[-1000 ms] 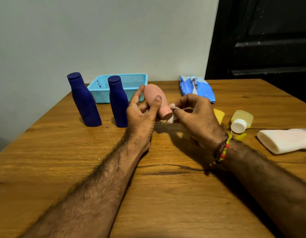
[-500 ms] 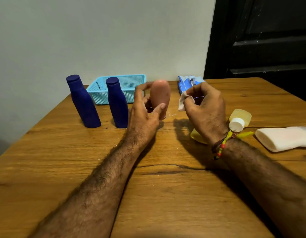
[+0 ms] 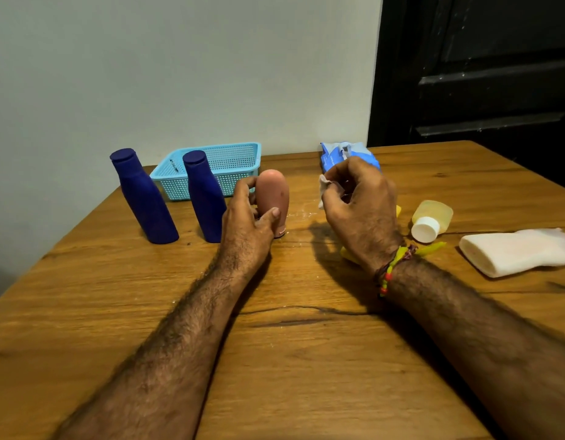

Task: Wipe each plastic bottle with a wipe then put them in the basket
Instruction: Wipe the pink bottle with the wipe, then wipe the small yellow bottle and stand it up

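Your left hand [image 3: 247, 223] grasps the pink bottle [image 3: 272, 198], standing cap-down on the bench [image 3: 306, 360], its fingers [image 3: 243, 185] curled round it. Your right hand [image 3: 360, 211] pinches a white wipe [image 3: 324, 187] just right of the bottle. The basket [image 3: 224, 173] lies beyond your left fingers.

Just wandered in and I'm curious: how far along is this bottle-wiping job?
Nothing looks finished: the light blue mesh basket seems to hold no bottles. In hand: the left hand grips the pink rounded bottle, cap down on the wooden table, while the right hand pinches a small white wipe. Two dark blue bottles, a yellowish bottle and a white one wait outside.
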